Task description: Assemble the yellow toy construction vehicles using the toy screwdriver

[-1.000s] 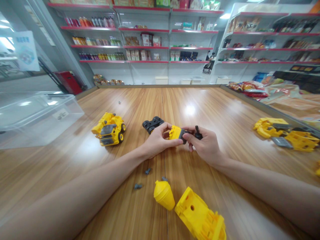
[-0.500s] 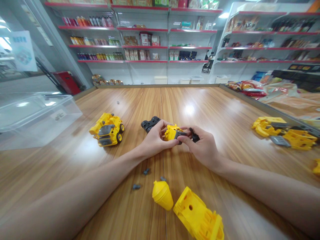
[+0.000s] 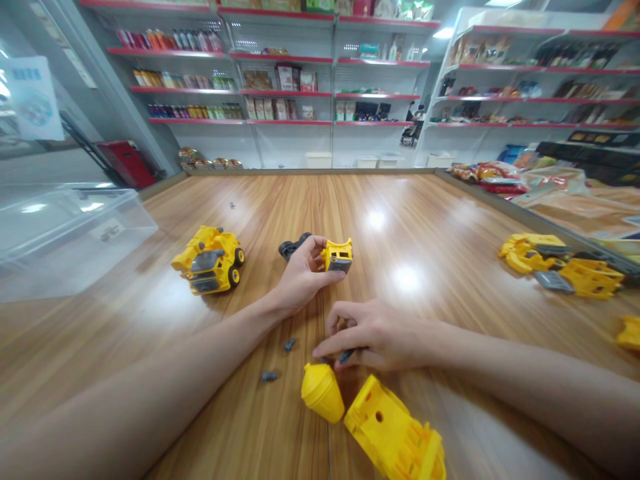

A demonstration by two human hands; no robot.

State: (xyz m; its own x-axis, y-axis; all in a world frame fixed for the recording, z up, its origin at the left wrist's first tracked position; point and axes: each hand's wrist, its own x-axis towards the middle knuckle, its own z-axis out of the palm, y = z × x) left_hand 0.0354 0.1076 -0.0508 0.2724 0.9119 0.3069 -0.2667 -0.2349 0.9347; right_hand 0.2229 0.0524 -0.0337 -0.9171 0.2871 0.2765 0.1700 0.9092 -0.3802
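Observation:
My left hand grips a yellow toy truck cab with a grey front, thumb below and fingers behind. Just beyond that hand lies a black wheeled chassis, partly covered by it. Low over the table, my right hand has curled fingers with a small dark grey piece showing beneath them; its exact kind is hidden. Its fingertip is at a grey screw, beside a yellow mixer drum. Two more grey screws lie to the left. Nearer me rests a yellow truck body.
On the left stand an assembled yellow toy truck and a clear plastic bin. More yellow toy vehicle parts lie at the right. Bagged goods sit past the table's right edge, and stocked shelves line the back.
My right hand has left the cab and come down toward me, to the screw by the drum. My left hand keeps the cab, now turned with its grey front toward me.

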